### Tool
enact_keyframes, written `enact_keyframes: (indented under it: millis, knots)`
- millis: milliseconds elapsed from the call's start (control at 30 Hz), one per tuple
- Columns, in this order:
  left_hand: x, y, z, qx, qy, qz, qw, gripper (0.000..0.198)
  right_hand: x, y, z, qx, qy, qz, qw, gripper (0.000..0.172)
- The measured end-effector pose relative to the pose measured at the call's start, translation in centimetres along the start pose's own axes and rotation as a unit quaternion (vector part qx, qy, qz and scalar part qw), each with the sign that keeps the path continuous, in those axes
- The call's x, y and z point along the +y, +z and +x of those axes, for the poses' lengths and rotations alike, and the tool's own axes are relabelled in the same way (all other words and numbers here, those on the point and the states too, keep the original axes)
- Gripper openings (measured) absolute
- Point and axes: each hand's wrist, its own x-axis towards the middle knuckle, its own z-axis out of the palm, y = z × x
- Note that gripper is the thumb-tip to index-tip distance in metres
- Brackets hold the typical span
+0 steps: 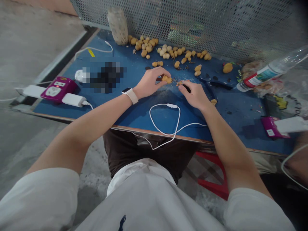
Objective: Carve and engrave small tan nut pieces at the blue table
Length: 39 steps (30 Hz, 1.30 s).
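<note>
My left hand (pixel 150 81), with a pale-banded watch on the wrist, pinches a small yellow-brown lumpy piece (pixel 166 79) like a little fruit or tuber. Facing it, my right hand (pixel 193 93) is closed around a slim dark-handled tool (pixel 187 87), whose thin tip points toward that piece. The fingers hide most of the tool, so its exact kind is unclear. Pale crumbs lie on the blue tabletop just beyond the fingertips. Past my hands, more yellow-brown pieces (pixel 145 45) are heaped, and a paler group (pixel 164 51) lies to their right.
A cloudy jar (pixel 117 27) stands against the perforated metal screen (pixel 216 29). At right lies a clear bottle (pixel 269 73) by plastic bags. Purple power sockets (pixel 59 89) with white plugs sit left and right. A white cable (pixel 166 132) loops over the front edge. One patch at left is pixelated.
</note>
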Motion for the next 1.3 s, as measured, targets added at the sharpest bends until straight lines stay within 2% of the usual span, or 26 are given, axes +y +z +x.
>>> enact_keyframes:
  millis: [267, 533, 767, 1300]
  knots:
    - [-0.07, -0.03, 0.01, -0.001, 0.0, -0.001, 1.0, 0.023, 0.28, 0.07, 0.02, -0.001, 0.005, -0.014, 1.0, 0.079]
    - [-0.05, -0.08, 0.08, -0.005, 0.006, 0.003, 1.0, 0.022, 0.21, 0.11, 0.02, 0.009, -0.006, -0.01, 1.0, 0.093]
    - [0.07, -0.04, 0.05, -0.006, -0.001, 0.001, 1.0, 0.021, 0.22, 0.04, 0.03, 0.004, -0.002, -0.011, 1.0, 0.086]
    - [0.27, -0.21, 0.0, -0.022, 0.01, 0.021, 0.999, 0.02, 0.17, -0.01, 0.01, 0.005, 0.002, -0.01, 1.0, 0.087]
